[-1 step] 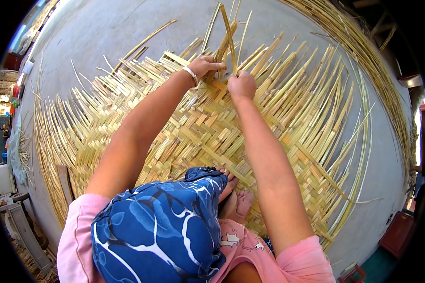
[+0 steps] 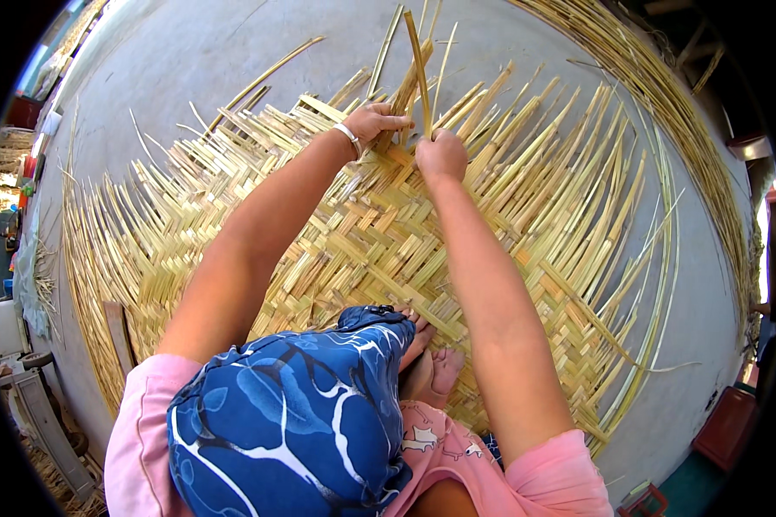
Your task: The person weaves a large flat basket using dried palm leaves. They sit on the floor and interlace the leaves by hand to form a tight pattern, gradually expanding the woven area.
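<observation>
A woven mat of split cane strips (image 2: 379,220) spreads under me, its loose strip ends fanning out at the far edge and both sides. At that far edge my left hand (image 2: 372,122), with a white bangle on its wrist, is closed on some brownish upright strips (image 2: 408,82). Just to its right, my right hand (image 2: 442,156) is a fist around one narrow cane strip (image 2: 421,73), which rises above it and leans slightly left. The strip's lower end is hidden by that hand. My bare feet (image 2: 447,369) rest on the weave.
Long loose canes (image 2: 681,112) lie in a bundle on the grey floor (image 2: 190,60) at the far right. A flat wooden piece (image 2: 119,332) sits on the mat's left side. A dark red stool-like object (image 2: 724,426) stands at the lower right.
The narrow strip in my right hand has straightened a little, its top shifting slightly right. Both hands stay in nearly the same place.
</observation>
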Demonstrator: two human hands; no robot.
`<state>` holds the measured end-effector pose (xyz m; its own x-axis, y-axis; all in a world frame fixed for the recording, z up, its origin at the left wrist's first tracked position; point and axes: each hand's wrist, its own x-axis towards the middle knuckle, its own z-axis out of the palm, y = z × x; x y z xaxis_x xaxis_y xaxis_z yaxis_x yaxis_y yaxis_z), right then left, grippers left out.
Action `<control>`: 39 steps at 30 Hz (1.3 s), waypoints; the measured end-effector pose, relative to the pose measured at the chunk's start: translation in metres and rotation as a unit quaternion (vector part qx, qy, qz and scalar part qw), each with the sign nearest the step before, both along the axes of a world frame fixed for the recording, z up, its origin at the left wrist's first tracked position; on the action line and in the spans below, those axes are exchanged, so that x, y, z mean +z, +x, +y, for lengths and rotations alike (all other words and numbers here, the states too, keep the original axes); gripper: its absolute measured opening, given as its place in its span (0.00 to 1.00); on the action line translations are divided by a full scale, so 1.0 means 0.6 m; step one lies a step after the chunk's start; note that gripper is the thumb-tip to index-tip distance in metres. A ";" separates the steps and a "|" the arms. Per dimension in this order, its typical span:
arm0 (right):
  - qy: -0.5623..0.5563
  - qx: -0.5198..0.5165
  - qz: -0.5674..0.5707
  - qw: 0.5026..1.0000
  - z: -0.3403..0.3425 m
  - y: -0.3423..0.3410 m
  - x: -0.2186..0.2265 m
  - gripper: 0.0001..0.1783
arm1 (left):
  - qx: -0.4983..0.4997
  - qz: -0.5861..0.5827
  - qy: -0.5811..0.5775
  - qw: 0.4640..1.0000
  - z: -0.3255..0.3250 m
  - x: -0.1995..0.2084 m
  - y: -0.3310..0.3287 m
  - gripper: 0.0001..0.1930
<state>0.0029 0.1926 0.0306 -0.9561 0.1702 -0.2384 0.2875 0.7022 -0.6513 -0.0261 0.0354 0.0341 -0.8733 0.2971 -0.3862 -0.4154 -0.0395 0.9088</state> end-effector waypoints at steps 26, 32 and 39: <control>0.026 0.147 0.143 0.978 0.022 0.071 -0.027 0.16 | 0.148 0.167 -0.438 0.871 -0.001 -0.097 -0.029 0.12; 0.021 0.142 -0.026 0.989 0.021 0.029 0.018 0.23 | 0.034 0.184 -0.506 0.842 -0.021 -0.063 -0.036 0.15; -0.019 0.149 -0.035 0.988 0.030 -0.032 -0.005 0.20 | -0.227 0.272 -0.639 0.683 -0.021 0.020 -0.043 0.16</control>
